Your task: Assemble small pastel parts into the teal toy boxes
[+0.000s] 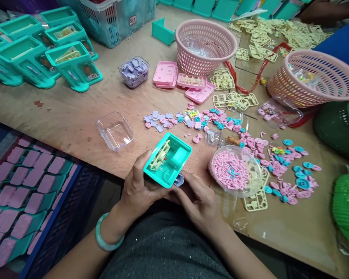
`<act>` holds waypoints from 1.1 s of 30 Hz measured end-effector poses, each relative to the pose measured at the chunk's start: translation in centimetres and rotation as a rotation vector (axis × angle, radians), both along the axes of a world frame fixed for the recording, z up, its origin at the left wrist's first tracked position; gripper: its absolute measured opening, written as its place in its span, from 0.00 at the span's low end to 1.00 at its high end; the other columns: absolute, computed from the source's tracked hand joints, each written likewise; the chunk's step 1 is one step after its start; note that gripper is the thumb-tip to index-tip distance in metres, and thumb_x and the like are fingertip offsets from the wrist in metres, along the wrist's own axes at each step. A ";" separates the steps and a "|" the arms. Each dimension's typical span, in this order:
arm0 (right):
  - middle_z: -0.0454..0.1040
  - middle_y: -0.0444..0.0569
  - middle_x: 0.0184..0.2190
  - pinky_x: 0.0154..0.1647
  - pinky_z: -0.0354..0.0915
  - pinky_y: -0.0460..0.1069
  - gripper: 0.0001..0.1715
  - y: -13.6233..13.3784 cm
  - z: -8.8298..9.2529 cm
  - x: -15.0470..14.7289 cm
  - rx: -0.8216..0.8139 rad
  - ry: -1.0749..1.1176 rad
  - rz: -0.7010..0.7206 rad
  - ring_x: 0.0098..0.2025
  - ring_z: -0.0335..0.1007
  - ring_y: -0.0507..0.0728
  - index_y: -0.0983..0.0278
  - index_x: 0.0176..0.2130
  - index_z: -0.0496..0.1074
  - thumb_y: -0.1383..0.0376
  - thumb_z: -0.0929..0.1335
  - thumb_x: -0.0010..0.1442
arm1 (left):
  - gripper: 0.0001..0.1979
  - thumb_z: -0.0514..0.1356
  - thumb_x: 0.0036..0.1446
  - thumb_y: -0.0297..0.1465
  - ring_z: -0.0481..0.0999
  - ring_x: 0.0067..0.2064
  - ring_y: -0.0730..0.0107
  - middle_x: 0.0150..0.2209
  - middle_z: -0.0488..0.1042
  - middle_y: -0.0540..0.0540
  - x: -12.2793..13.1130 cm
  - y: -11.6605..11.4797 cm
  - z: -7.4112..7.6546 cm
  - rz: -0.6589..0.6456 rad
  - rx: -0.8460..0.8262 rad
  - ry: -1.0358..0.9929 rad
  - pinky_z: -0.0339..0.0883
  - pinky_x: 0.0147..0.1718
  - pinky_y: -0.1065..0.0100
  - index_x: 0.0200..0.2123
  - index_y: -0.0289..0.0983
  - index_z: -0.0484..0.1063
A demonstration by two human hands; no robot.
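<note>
My left hand (138,186) is wrapped round a teal plastic box (178,155), held tilted above the table's near edge. Inside the box lie cream plastic parts (160,155) on a sprue, with small coloured bits beside them. At the box's lower right corner, my right hand (199,197) pinches a small bluish-grey piece (179,180); its exact kind is unclear. A clear plastic box (114,131) stands on the table just beyond my left hand. Right of my right hand sits a round clear tub (232,168) full of small pink pieces.
Pink and teal small parts (276,166) lie scattered at right. Pink baskets (205,46) stand behind, near cream sprues (258,35). Several teal cases (72,66) fill the back left. A lilac parts tub (134,71) and pink trays (165,73) stand mid-table. A crate (52,217) holds pink-topped boxes.
</note>
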State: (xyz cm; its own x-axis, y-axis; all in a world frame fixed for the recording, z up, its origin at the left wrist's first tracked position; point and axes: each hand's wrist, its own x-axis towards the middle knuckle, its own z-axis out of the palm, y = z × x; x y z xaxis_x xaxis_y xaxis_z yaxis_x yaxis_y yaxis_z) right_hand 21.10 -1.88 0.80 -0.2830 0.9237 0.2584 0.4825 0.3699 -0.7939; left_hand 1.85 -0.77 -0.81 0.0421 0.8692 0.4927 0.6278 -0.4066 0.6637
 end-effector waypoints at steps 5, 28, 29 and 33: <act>0.80 0.52 0.41 0.39 0.75 0.51 0.21 -0.1 -0.1 -0.2 0.039 -0.013 -0.010 0.40 0.78 0.58 0.63 0.57 0.70 0.70 0.69 0.64 | 0.49 0.68 0.48 0.54 0.80 0.52 0.52 0.54 0.73 0.34 0.5 -0.2 0.2 0.051 -0.015 0.033 0.79 0.46 0.56 0.65 0.38 0.54; 0.54 0.54 0.71 0.71 0.56 0.63 0.57 4.8 0.9 1.4 -0.159 -0.035 0.249 0.72 0.51 0.65 0.52 0.73 0.42 0.55 0.75 0.58 | 0.58 0.75 0.41 0.46 0.77 0.54 0.49 0.58 0.68 0.34 -2.3 0.5 0.4 -0.129 -0.093 0.057 0.78 0.47 0.55 0.68 0.38 0.47; 0.54 0.54 0.71 0.71 0.56 0.63 0.56 4.7 0.9 1.4 -0.163 -0.032 0.241 0.72 0.52 0.65 0.53 0.73 0.42 0.55 0.75 0.59 | 0.58 0.75 0.41 0.46 0.77 0.55 0.49 0.58 0.67 0.33 -2.3 0.5 0.4 -0.137 -0.082 0.063 0.78 0.48 0.55 0.68 0.38 0.47; 0.57 0.54 0.70 0.70 0.59 0.64 0.56 4.4 0.5 1.3 -0.139 -0.020 0.215 0.71 0.55 0.66 0.52 0.72 0.44 0.56 0.75 0.58 | 0.57 0.74 0.42 0.44 0.77 0.53 0.50 0.57 0.68 0.33 -2.0 0.6 0.3 -0.111 -0.064 0.061 0.78 0.46 0.55 0.68 0.38 0.47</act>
State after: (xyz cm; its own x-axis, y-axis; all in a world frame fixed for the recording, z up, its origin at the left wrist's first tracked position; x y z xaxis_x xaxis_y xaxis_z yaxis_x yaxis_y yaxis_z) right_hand 22.35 2.55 1.34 -0.4801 0.8681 0.1260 0.4205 0.3538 -0.8355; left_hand -0.17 -0.22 -0.50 0.1679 0.8872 0.4298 0.6212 -0.4337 0.6527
